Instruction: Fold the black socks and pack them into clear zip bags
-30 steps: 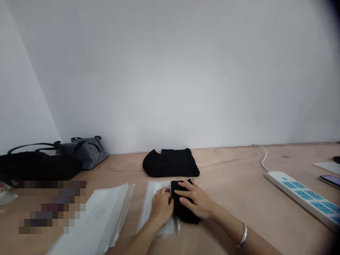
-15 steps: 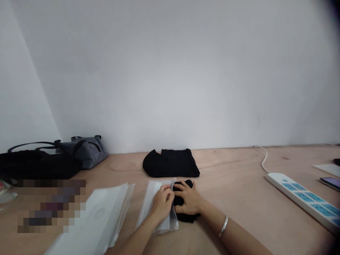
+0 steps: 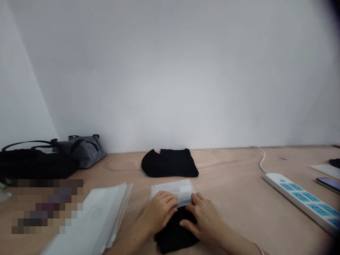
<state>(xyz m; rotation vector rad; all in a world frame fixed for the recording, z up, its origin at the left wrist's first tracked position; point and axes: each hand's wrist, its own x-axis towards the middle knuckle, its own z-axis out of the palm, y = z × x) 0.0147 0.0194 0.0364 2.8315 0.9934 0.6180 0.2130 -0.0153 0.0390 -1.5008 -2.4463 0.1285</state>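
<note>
A folded black cloth lies on the table in front of me, its far end at the mouth of a clear plastic bag. The bag lies flat beyond the cloth and has faint printing on it. My left hand is closed with bent fingers on the left side of the bag's mouth, its thumb by the cloth. My right hand grips the right side of the cloth, thumb on top and bent fingers by the bag's edge. The cloth's far end is partly hidden by the hands.
Another folded black cloth lies near the wall. At left is a stack of clear plastic bags, with a black bag and a striped bag behind. A power strip and a phone lie at right.
The plastic bag has turned, its mouth now facing me instead of right. The near black cloth has moved from the bag's right side to in front of it, and both hands have shifted with them.
</note>
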